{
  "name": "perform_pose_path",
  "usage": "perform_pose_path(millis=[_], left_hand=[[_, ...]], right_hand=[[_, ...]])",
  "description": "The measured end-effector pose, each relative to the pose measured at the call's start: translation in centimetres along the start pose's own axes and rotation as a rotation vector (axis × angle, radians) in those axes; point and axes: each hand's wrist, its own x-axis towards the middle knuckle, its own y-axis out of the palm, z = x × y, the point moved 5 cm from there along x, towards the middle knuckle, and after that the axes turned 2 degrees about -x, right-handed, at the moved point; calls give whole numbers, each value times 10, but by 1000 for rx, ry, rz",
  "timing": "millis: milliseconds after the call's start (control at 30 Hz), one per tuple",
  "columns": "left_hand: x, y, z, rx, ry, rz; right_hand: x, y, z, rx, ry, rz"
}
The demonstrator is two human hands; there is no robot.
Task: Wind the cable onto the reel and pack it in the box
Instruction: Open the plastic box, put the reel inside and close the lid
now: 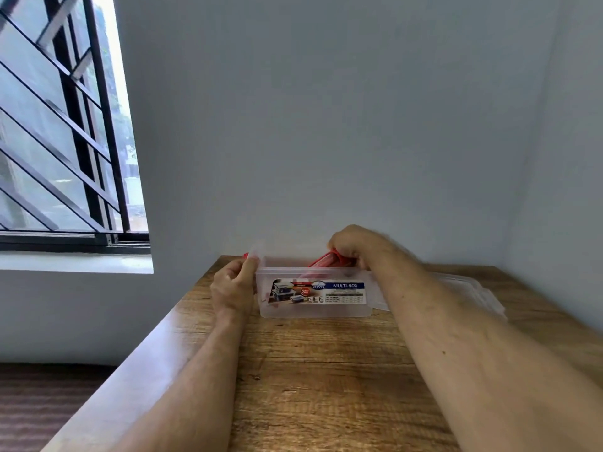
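Note:
A clear plastic box with a "MULTI-BOX" label stands near the far end of the wooden table. My left hand grips the box's left end at its rim, where a clear flap and a bit of red show. My right hand is over the box's far right corner, fingers closed on a red reel that tilts down into the box. The cable itself is not visible; the reel's lower part is blurred behind the box wall.
A clear plastic lid lies flat on the table to the right of the box, partly behind my right forearm. Grey walls close off the table's far and right sides. A barred window is at the left, beyond the table's left edge.

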Motion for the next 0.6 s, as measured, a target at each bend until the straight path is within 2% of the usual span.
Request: perform_pose_path(millis=[200,367,467,600], left_hand=[[0,-1,-2,39,30,-32],[-1,-1,-3,63,30,-38],[-1,-2,-3,81,36,-30],[-2,-2,-5,84,42,-23]], right_hand=[[-18,-11,10,-522,-62,5],[-10,-12,-5,-818,-35,-116],[-5,-6,-1,-982,-104,-177],[-8,-2,13,-1164,-314,-314]])
